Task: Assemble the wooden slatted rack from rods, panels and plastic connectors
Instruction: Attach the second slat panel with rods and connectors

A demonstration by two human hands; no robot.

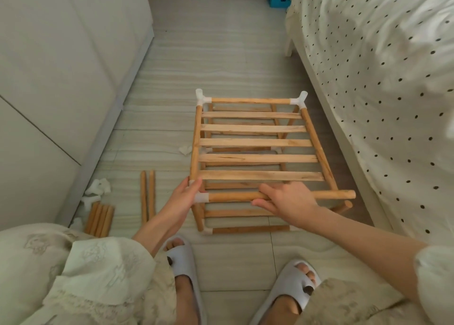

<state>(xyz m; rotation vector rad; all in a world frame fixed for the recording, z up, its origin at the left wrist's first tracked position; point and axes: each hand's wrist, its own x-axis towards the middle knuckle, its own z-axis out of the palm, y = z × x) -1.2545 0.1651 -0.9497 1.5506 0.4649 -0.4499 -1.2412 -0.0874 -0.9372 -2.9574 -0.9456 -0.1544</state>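
Observation:
The partly built wooden rack [255, 142] stands on the floor in front of me, its top slatted panel level over a lower tier. White plastic connectors sit on its far corners [202, 98]. My left hand [183, 196] grips the near-left corner connector [202, 197]. My right hand [287, 200] holds the near front rod [235, 196], fingers curled over it. That rod's right end [350, 194] sticks out bare, with no connector on it. The rack's near-right post end [346, 205] also shows bare below it.
Two loose rods [148, 196] lie on the tiles left of the rack, and a bundle of several rods [100, 219] with white connectors [97, 189] lies by the cabinet. A white connector [184, 150] lies by the rack. The bed [383, 83] borders the right, a cabinet [61, 78] the left.

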